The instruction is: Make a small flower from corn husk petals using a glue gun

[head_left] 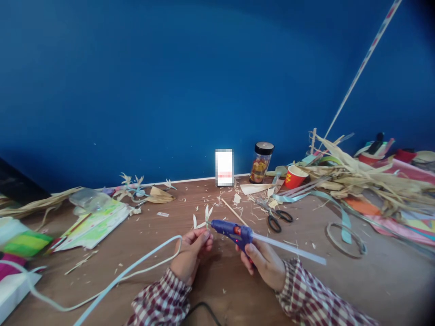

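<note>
My left hand (193, 250) pinches a small flower of pale husk petals (208, 216) between thumb and fingertips. The petals point upward and to the left. My right hand (263, 260) is wrapped round the handle of a blue hot glue gun (234, 230), with a small red light showing on its side. A long clear glue stick (292, 250) juts from the gun's back end. Its nozzle is right at the base of the petals; whether it touches them I cannot tell. A pale blue cord (132, 260) loops up from the lower left, across my left wrist.
Black-handled scissors (280, 219), a lidded jar (261, 163) and a red paper cup (295, 177) stand or lie to the right. Dried husks (367, 174) pile up beyond them. At left lie painted paper (95, 222) and a clear plastic piece (90, 199). Scraps litter the brown table (152, 237).
</note>
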The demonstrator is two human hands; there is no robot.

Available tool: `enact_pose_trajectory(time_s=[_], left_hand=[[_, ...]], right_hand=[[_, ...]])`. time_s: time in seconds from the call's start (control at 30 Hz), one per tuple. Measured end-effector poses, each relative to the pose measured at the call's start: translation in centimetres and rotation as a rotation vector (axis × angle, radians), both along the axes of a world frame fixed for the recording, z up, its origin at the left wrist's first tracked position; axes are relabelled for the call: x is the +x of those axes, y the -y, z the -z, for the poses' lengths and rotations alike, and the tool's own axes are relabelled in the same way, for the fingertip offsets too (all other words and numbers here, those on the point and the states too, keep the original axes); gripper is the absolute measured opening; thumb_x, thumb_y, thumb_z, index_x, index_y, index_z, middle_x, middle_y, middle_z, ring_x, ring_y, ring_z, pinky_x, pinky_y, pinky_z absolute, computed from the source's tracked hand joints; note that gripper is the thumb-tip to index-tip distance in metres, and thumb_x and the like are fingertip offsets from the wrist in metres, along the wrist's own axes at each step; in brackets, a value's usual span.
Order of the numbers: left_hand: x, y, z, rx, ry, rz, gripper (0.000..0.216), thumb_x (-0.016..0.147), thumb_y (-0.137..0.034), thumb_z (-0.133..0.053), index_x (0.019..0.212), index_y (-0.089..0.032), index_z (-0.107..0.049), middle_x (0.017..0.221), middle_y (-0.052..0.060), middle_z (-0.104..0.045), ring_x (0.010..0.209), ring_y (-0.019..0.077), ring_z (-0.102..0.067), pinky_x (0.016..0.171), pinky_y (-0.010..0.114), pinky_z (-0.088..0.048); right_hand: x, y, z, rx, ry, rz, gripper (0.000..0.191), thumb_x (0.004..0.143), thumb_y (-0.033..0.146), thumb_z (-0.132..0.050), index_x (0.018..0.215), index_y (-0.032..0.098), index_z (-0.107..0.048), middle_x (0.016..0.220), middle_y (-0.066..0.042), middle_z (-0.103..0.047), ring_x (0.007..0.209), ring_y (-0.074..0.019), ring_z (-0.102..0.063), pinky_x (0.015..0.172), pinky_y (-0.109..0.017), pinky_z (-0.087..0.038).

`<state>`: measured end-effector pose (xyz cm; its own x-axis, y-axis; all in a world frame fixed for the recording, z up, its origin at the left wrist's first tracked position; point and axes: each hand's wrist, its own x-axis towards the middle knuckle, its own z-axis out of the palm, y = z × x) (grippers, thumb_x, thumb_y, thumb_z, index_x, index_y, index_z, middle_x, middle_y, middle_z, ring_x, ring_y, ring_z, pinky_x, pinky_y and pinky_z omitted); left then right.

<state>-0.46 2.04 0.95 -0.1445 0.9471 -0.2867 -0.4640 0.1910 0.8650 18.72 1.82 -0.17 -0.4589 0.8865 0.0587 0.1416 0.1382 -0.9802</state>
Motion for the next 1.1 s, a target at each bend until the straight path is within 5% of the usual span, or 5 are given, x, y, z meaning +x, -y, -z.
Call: enact_pose_trajectory(time_s=[1.1], left_hand=[[-0.04,0.04,0.01,-0.003,0.008,-0.018,0.019,0.055,-0.022,-0.074,0.068,-0.01,-0.066,0.058,0.002,-0.063,0.048,0.0061,-0.054,0.046,0.014,-0.046]], right_hand=[[-0.01,0.03,0.32,0.023,0.027,0.033,0.042,0.086,0.048,-0.029,0.083,0.013,-0.052,0.052,0.003,-0.045,0.042,-0.0076,-0.043,0.044,-0.02,-0.034]])
